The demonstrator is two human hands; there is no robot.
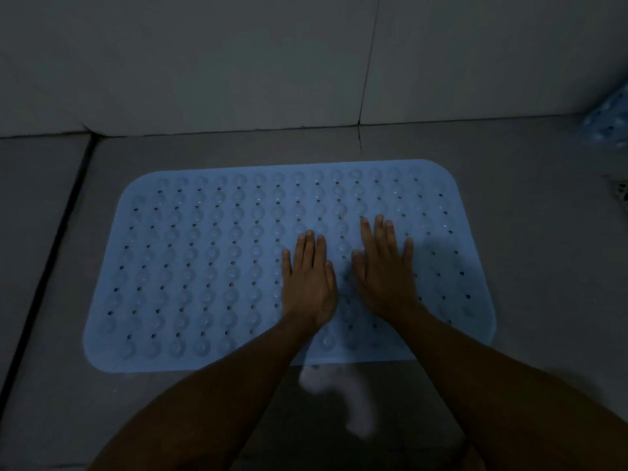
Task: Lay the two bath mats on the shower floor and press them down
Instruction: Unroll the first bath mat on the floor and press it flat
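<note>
- The light blue bath mat (204, 266) lies flat on the grey tiled shower floor (51, 300), its long side running from 9 to 3 o'clock, parallel to the wall (204, 62) at 12 o'clock.
- The left hand (309, 283) lies palm down on the mat just right of its centre, fingers straight and pointing to 12 o'clock, holding nothing.
- The right hand (385, 277) lies just beside it at 3 o'clock, flat, fingers slightly spread, gripping nothing.
- A second blue mat (611, 117) shows at the right edge, toward 2 o'clock.
</note>
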